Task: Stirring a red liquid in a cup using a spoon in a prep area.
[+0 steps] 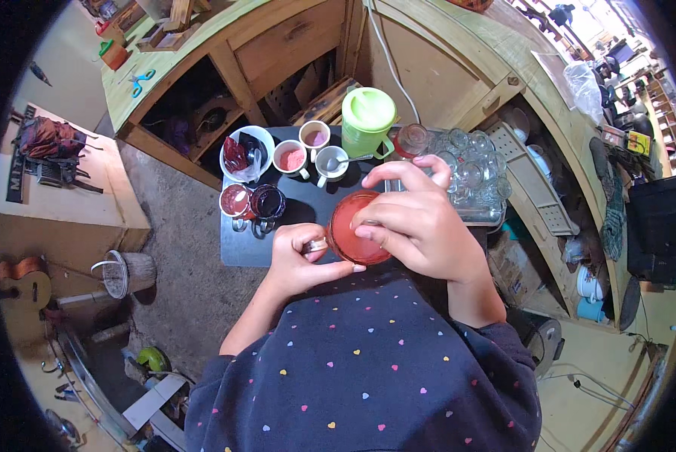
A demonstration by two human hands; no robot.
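My left hand (295, 254) grips the handle of a clear mug, its thumb along the near rim. The mug of red drink (349, 240) is close to my body, over the near edge of a dark tabletop (304, 217). Above the drink, my right hand (425, 226) pinches a thin metal piece, apparently a spoon handle (372, 222); its lower end is hidden. Beyond stand a cup of pink powder (290, 160), a cup of purplish powder (315, 138) and a white cup (331, 169) with a metal spoon (343, 163). To the left are a mug of reddish drink (236, 200) and a dark-filled mug (268, 202).
A light-green lidded pitcher (366, 127) stands at the back. On the right, a metal tray (476, 217) bears several upturned glasses (473, 166). A white bowl (270, 147) at back left holds dark red packets (235, 155). Wooden counters (298, 34) bound the far side.
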